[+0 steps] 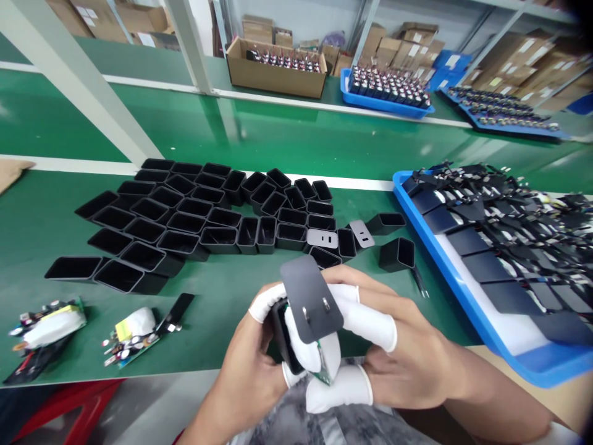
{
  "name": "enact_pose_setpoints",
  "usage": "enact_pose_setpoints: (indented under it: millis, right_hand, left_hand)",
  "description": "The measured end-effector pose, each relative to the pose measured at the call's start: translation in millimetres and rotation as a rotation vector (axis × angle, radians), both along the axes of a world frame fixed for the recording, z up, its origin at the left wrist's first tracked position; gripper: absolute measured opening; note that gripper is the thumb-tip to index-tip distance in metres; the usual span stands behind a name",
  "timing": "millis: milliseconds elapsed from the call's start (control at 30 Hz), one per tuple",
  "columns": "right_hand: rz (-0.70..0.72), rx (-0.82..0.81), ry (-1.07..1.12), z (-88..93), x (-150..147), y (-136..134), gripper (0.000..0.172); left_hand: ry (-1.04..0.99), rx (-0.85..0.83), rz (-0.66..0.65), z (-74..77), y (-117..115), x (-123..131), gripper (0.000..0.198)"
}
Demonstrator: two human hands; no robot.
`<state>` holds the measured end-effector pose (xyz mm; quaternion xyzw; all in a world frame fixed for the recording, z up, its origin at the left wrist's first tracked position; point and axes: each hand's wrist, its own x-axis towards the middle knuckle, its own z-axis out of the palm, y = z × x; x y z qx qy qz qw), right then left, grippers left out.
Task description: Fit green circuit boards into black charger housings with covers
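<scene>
My left hand and my right hand, both with white finger cots, meet low in the middle of the view. Together they grip a charger assembly: a dark plug plate with two metal prongs, a black housing at its left and a green circuit board edge below. The left fingers wrap the black housing. My right hand's fingers press on the plate and board from the right. Just beyond the hands lie several open black charger housings in rows on the green bench.
A blue tray of black plates with wired boards sits at the right. Two loose circuit boards lie at the bench's front left. A cardboard box and more blue trays stand on the far bench.
</scene>
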<state>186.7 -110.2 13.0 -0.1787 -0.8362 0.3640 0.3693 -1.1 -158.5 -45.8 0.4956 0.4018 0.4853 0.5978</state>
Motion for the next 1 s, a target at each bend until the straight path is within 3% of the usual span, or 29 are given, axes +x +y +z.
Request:
enact_pose_setpoints:
  millis: [200, 400, 733, 1000]
  right_hand:
    - [-0.034, 0.015, -0.013, -2.1, -3.0, 0.1, 0.023]
    - [-0.027, 0.021, -0.051, -0.2, -3.6, -1.7, 0.021]
    - [-0.024, 0.000, -0.036, -0.1, 0.8, -2.2, 0.026]
    - [-0.019, 0.020, -0.100, 2.0, 2.6, -6.4, 0.029]
  left_hand:
    - [-0.076, -0.060, -0.050, -1.5, -0.9, -0.5, 0.059]
    - [-0.022, -0.006, -0.040, -5.1, -1.3, -0.1, 0.062]
    - [0.024, 0.088, -0.039, -2.3, 1.1, -2.8, 0.048]
    - [0.068, 0.072, -0.049, -0.6, 2.9, -2.9, 0.055]
